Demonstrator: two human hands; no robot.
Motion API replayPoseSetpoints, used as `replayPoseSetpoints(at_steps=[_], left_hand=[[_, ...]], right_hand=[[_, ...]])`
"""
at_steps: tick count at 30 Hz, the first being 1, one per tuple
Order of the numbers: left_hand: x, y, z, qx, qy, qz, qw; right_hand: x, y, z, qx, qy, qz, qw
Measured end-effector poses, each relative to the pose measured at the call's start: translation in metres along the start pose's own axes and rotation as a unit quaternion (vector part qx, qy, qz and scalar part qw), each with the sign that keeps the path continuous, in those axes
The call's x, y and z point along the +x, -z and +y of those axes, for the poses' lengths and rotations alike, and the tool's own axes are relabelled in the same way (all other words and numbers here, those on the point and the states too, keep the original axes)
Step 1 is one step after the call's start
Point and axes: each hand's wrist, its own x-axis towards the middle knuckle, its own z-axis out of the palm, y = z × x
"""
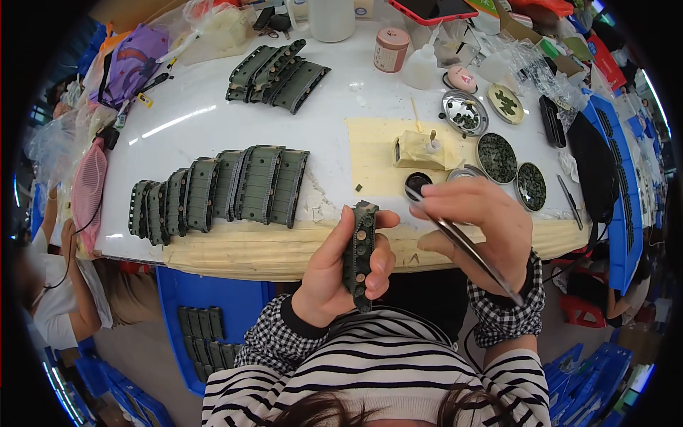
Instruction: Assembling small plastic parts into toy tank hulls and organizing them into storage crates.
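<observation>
The part [360,260] being worked on looks well along to me: a line of round wheels [361,235] runs down its side. Some are green and some are brown. I can't tell if any wheel is missing.

Left of the yellow block [416,153], a row of green parts [277,181] leans together, and a stack [274,77] sits farther back. I can't tell which are finished. More parts [201,324] lie in the blue tray [247,290], far to the block's lower left. Right of the block, a tin [479,158] has lots of small green bits [496,161], so there seems to be plenty left to use.

The part is in the left hand [324,267], below and left of the block, pinched upright between thumb and fingers. The right hand [494,224], below and right of the block, grips a thin metal tool [475,254]. That hand is near the part but not touching it.
</observation>
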Motion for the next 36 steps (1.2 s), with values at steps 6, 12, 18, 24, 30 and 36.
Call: replayPoseSetpoints(at_steps=[6, 12, 18, 24, 30, 36], left_hand=[[0.000, -0.004, -0.002, 0.007, 0.010, 0.012, 1.000], [-0.003, -0.003, -0.003, 0.004, 0.016, 0.035, 0.999], [-0.003, -0.003, -0.003, 0.017, 0.013, 0.042, 0.999], [-0.003, -0.002, -0.003, 0.027, 0.024, 0.040, 0.999], [-0.003, -0.002, -0.003, 0.039, 0.032, 0.058, 0.997], [-0.003, 0.000, -0.004, 0.036, 0.032, 0.046, 0.998]], right_hand=[[0.008, 0.005, -0.009, 0.028, 0.010, -0.053, 0.998], [0.012, 0.000, -0.005, 0.035, 0.021, -0.049, 0.998], [0.012, 0.002, -0.004, 0.035, 0.018, -0.053, 0.998], [0.017, 0.001, 0.000, 0.034, 0.039, -0.069, 0.996], [0.019, 0.003, 0.002, 0.041, 0.036, -0.088, 0.995], [0.019, 0.001, 0.002, 0.039, 0.045, -0.081, 0.995]])
